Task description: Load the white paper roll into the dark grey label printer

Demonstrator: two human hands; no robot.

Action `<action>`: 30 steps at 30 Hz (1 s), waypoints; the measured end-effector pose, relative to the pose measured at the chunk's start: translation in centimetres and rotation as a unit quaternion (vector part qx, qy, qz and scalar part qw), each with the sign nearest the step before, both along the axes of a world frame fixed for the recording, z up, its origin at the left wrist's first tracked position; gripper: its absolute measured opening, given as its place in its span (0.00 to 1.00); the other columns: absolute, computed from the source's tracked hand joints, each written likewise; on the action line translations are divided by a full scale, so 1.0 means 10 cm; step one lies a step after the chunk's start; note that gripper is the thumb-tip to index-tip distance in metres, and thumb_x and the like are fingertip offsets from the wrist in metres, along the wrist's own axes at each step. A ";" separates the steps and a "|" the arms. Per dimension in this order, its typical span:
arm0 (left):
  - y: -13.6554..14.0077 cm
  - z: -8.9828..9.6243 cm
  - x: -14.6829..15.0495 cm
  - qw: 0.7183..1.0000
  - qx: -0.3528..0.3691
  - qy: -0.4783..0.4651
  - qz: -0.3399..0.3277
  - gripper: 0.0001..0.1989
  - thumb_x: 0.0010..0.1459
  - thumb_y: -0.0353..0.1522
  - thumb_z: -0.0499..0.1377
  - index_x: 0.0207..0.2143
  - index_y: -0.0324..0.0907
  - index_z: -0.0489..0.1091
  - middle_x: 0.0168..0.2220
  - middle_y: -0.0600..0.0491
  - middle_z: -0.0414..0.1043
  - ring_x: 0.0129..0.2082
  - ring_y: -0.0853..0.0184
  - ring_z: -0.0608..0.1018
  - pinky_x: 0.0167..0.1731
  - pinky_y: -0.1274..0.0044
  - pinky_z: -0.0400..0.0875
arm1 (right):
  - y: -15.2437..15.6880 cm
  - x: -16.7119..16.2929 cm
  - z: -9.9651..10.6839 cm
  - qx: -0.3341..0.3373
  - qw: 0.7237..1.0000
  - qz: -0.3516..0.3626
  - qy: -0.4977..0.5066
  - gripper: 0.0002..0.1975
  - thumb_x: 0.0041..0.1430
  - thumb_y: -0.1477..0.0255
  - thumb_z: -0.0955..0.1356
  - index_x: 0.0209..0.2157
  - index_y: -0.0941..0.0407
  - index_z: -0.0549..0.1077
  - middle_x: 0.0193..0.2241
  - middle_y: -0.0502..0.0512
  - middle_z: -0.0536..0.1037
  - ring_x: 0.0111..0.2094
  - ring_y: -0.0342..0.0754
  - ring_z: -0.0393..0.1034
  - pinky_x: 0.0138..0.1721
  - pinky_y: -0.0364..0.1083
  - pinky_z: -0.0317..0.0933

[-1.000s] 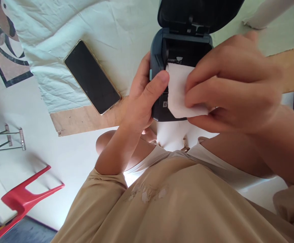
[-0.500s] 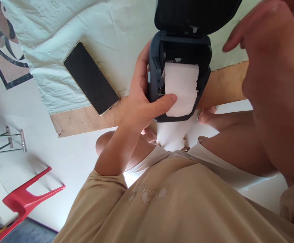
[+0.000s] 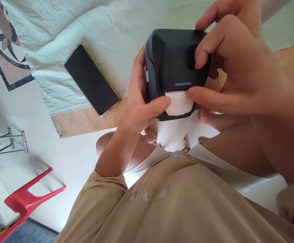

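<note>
Floor-level setup at my end: pale wrinkled cloth spread over a wooden board, with white floor around it. Far left there's a red plastic chair down by the corner and some thin metal legs above it, both well apart from me. My phone lies screen-dark on the cloth, near the board's front edge, just left of where I'm working.

My left hand wraps the side of the little black label printer, thumb pinning the white paper strip poking out the front slot. My right hand grips from the other side, fingers pressing the lid, thumb on the strip too.

Progress-wise I'd say the lid looks shut with paper fed through, so loading seems basically done; what's left is probably trimming that tail. Plenty of open cloth behind the printer, but it hangs right over the board's edge above my lap.
</note>
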State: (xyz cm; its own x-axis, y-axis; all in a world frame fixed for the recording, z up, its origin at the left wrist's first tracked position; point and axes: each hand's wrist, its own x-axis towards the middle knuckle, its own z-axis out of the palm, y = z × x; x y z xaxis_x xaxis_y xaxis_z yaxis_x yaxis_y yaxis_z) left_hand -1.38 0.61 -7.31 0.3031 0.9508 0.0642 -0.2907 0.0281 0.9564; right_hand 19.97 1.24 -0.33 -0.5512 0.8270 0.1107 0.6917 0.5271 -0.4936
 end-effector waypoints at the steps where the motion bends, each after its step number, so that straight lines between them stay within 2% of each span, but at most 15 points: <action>1: 0.01 0.01 -0.01 1.000 -0.003 -0.012 -0.019 0.44 0.31 0.50 0.67 0.52 0.53 0.56 0.53 0.53 0.65 0.55 0.66 0.72 0.49 0.78 0.76 | -0.01 -0.01 -0.01 -0.027 1.000 -0.007 0.010 0.33 0.53 0.46 0.53 0.48 0.58 0.57 0.56 0.46 0.45 0.56 0.10 0.43 0.38 0.05 0.40; 4: 0.01 0.07 0.02 0.999 -0.022 -0.017 -0.031 0.45 0.26 0.51 0.70 0.49 0.54 0.58 0.48 0.56 0.67 0.49 0.69 0.75 0.46 0.79 0.78 | -0.03 -0.06 -0.03 -0.111 0.992 -0.048 0.045 0.35 0.54 0.45 0.50 0.58 0.48 0.40 0.60 0.47 0.38 0.57 0.11 0.48 0.36 0.08 0.50; 6: -0.05 0.15 0.08 1.000 -0.024 -0.011 0.008 0.39 0.36 0.47 0.67 0.51 0.56 0.57 0.48 0.57 0.67 0.46 0.76 0.75 0.45 0.83 0.77 | -0.03 -0.08 -0.05 -0.155 0.986 -0.035 0.059 0.39 0.53 0.43 0.51 0.60 0.47 0.33 0.59 0.49 0.45 0.49 0.09 0.55 0.32 0.11 0.53; 7: -0.09 0.20 0.10 0.999 -0.024 -0.010 0.033 0.34 0.42 0.47 0.64 0.52 0.56 0.56 0.49 0.57 0.66 0.46 0.78 0.74 0.44 0.86 0.75 | -0.02 -0.09 -0.06 -0.172 0.983 -0.016 0.064 0.41 0.52 0.42 0.52 0.61 0.47 0.33 0.56 0.48 0.52 0.43 0.07 0.55 0.31 0.12 0.52; 8: -0.13 0.25 0.13 0.999 -0.024 -0.007 0.036 0.33 0.42 0.48 0.64 0.50 0.55 0.58 0.47 0.56 0.67 0.44 0.78 0.74 0.42 0.87 0.75 | -0.01 -0.10 -0.07 -0.187 0.980 0.003 0.066 0.42 0.51 0.41 0.52 0.61 0.48 0.34 0.52 0.47 0.57 0.36 0.06 0.53 0.30 0.13 0.51; 9: -0.16 0.29 0.15 0.998 -0.044 0.003 0.048 0.29 0.47 0.42 0.62 0.51 0.55 0.57 0.49 0.56 0.66 0.46 0.79 0.73 0.43 0.88 0.74 | 0.00 -0.10 -0.08 -0.192 0.979 0.014 0.069 0.42 0.51 0.42 0.52 0.61 0.48 0.35 0.49 0.46 0.60 0.32 0.05 0.50 0.29 0.13 0.50; 10: -0.19 0.32 0.16 0.997 -0.057 0.010 0.046 0.28 0.47 0.40 0.62 0.50 0.55 0.59 0.49 0.55 0.66 0.47 0.78 0.73 0.43 0.88 0.74 | 0.01 -0.10 -0.09 -0.194 0.978 0.017 0.070 0.41 0.51 0.42 0.52 0.61 0.49 0.36 0.48 0.45 0.60 0.31 0.05 0.49 0.29 0.12 0.50; 11: -0.20 0.33 0.17 0.996 -0.073 0.013 0.058 0.28 0.46 0.39 0.63 0.50 0.56 0.59 0.50 0.56 0.66 0.47 0.77 0.73 0.43 0.87 0.74 | 0.02 -0.10 -0.09 -0.192 0.979 0.014 0.071 0.41 0.51 0.43 0.53 0.60 0.49 0.37 0.49 0.45 0.60 0.31 0.05 0.50 0.30 0.11 0.50; 15: -0.16 0.28 0.15 0.997 -0.049 0.008 0.055 0.34 0.38 0.49 0.65 0.48 0.53 0.61 0.50 0.54 0.67 0.47 0.75 0.74 0.42 0.87 0.76 | 0.02 -0.10 -0.10 -0.194 0.978 -0.002 0.076 0.41 0.51 0.42 0.54 0.60 0.48 0.38 0.50 0.45 0.59 0.32 0.05 0.51 0.30 0.11 0.50; 20: -0.10 0.21 0.12 0.997 -0.057 0.023 0.039 0.34 0.38 0.45 0.66 0.48 0.55 0.58 0.50 0.57 0.66 0.48 0.75 0.75 0.44 0.85 0.76 | -0.01 -0.11 -0.12 -0.189 0.979 -0.006 0.077 0.41 0.50 0.42 0.54 0.60 0.48 0.38 0.51 0.45 0.59 0.33 0.05 0.52 0.30 0.11 0.51; 26: -0.10 0.14 0.08 0.999 -0.032 0.026 0.034 0.37 0.39 0.51 0.63 0.52 0.56 0.58 0.56 0.56 0.63 0.56 0.69 0.70 0.52 0.81 0.73 | 0.00 -0.09 -0.10 -0.179 0.982 -0.002 0.060 0.41 0.51 0.44 0.54 0.60 0.48 0.36 0.52 0.46 0.56 0.33 0.04 0.48 0.30 0.11 0.50; 30: -0.11 0.12 0.09 0.998 -0.041 0.008 0.042 0.36 0.40 0.48 0.63 0.53 0.55 0.57 0.56 0.57 0.62 0.57 0.72 0.69 0.55 0.80 0.71 | 0.00 -0.09 -0.10 -0.169 0.984 -0.001 0.053 0.40 0.51 0.43 0.53 0.60 0.47 0.36 0.50 0.45 0.58 0.33 0.04 0.46 0.30 0.11 0.49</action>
State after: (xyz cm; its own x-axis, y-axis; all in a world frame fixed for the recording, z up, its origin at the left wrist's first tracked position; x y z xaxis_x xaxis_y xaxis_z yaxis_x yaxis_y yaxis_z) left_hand -0.48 -0.47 -6.06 0.2234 0.9746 -0.0186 -0.2803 0.0825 0.9564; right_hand 19.08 1.29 -1.31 -0.5496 0.8277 -0.1132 0.6274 0.3195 -0.7101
